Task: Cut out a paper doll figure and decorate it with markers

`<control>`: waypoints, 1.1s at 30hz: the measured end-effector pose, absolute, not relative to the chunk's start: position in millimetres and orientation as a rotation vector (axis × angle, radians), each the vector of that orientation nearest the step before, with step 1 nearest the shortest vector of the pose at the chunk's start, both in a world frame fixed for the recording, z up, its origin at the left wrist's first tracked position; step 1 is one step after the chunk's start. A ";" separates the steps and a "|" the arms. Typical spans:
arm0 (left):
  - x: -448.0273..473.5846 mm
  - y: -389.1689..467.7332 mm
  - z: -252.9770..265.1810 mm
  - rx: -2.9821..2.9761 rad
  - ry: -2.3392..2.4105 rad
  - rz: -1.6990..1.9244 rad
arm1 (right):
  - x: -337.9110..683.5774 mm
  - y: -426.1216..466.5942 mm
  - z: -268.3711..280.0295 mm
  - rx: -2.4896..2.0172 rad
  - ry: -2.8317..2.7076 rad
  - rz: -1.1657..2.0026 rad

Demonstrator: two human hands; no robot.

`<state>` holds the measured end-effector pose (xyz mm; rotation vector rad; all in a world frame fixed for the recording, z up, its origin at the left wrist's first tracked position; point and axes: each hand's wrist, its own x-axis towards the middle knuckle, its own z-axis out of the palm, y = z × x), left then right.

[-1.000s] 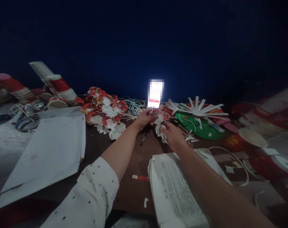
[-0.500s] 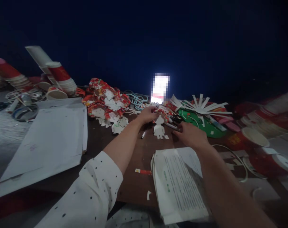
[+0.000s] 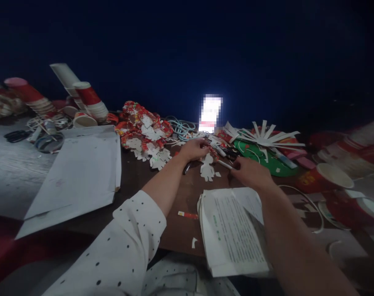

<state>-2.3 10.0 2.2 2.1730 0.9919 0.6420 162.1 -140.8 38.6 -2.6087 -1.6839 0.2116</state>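
Observation:
A white paper doll cutout (image 3: pixel 207 169) lies on the brown tabletop between my hands. My left hand (image 3: pixel 194 149) is above its head, fingers curled downward among red and white scraps. Whatever those fingers hold is hidden. My right hand (image 3: pixel 251 170) is closed with thumb and fingers on the end of a white pen (image 3: pixel 225 164), which points left toward the cutout. A dark pen (image 3: pixel 187 167) lies beneath my left wrist. Close to the cutout's foot is a small white paper scrap (image 3: pixel 218 174).
A lit phone (image 3: pixel 210 113) stands behind my hands. Red and white paper cutouts (image 3: pixel 148 131) pile up at left, near a large white sheet (image 3: pixel 75 168). Printed pages (image 3: pixel 233 230) lie in front. Green paper (image 3: pixel 277 166), white strips (image 3: pixel 263 139) and paper cups (image 3: pixel 333 179) are at right.
The view has shifted slightly, moving most things rightward. My right hand has closed on the white pen's end. My left hand stays above the cutout.

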 end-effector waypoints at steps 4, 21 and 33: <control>-0.9 9.8 2.2 2.167 0.999 0.857 | 169.8 -141.9 40.5 -2.611 -1.691 0.281; -17.6 -56.1 29.9 2.405 1.017 1.133 | 157.7 -129.9 30.5 -1.580 -1.071 0.557; -59.6 -111.6 3.2 2.915 0.777 0.467 | 126.1 -132.9 41.0 -1.187 -1.040 0.524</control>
